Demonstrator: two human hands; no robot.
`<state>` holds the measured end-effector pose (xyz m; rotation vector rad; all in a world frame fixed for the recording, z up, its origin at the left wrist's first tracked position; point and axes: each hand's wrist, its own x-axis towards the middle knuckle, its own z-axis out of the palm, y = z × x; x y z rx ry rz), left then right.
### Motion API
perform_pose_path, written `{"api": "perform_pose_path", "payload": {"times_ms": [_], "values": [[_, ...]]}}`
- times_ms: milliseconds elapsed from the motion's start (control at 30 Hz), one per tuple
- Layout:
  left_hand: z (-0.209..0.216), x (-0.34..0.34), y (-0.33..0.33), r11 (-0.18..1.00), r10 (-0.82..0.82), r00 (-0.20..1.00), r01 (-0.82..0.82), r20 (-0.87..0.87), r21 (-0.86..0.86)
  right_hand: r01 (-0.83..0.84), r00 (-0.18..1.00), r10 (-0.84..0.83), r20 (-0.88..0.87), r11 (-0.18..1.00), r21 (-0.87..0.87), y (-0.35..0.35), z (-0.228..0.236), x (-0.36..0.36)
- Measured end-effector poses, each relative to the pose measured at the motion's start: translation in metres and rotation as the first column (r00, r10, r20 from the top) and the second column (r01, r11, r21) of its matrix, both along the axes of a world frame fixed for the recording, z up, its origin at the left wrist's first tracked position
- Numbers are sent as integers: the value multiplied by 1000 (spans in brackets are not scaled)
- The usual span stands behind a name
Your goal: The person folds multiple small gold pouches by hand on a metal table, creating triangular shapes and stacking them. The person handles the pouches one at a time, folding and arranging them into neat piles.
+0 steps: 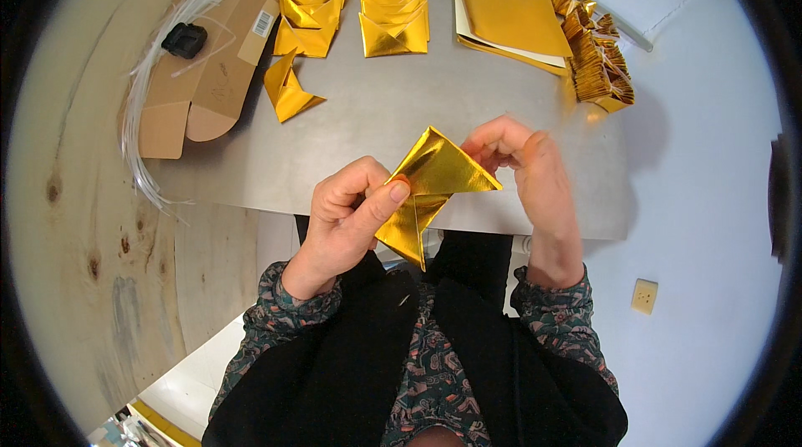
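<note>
Head view, gold piece in hand: a folded gold piece [433, 170] is raised off the metal table [359, 109], near its front edge and before the person's chest; flaps and corners stand out on several sides.
Left hand: this hand [347, 217] is clamped on the piece, thumb across the front, fingers curled behind.
Right hand: this hand [543, 184] is at the piece's upper right edge, fingers bent, thumb apart from them; whether the fingertips touch or grip cannot be told.
Folded stock: a left row [305, 36] and a second row [394, 36] of overlapping gold pieces appear finished; a loose piece [288, 96] lies nearer, with points spread.
Progress: judged part-way; the held piece looks creased but not closed flat.
Left over: flat gold sheets [514, 12] seem to be unused supply; beside them, a pleated bundle [597, 63].
Writing: a barcode label [262, 24] and faint dark marks on the cardboard box [225, 38]; the marks are too faint to read. No brand made out.
</note>
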<state>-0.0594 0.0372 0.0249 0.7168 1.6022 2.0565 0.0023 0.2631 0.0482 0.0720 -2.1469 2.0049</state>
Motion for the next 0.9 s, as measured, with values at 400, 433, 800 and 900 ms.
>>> {"api": "perform_pose_path", "payload": {"times_ms": [400,433,800,900], "values": [[4,8,6,997,-71,996,69,55,31,-123,989,131,71,987,-101,-7,0,3],[4,8,7,996,-74,996,73,41,44,-144,985,156,66,977,-159,-7,-2,2],[3,1,5,991,-9,967,-24,-256,-129,49,978,29,-209,932,359,-5,4,-8],[4,1,8,990,-31,928,-24,-372,-142,-13,980,85,-180,929,369,-6,7,-7]]}}
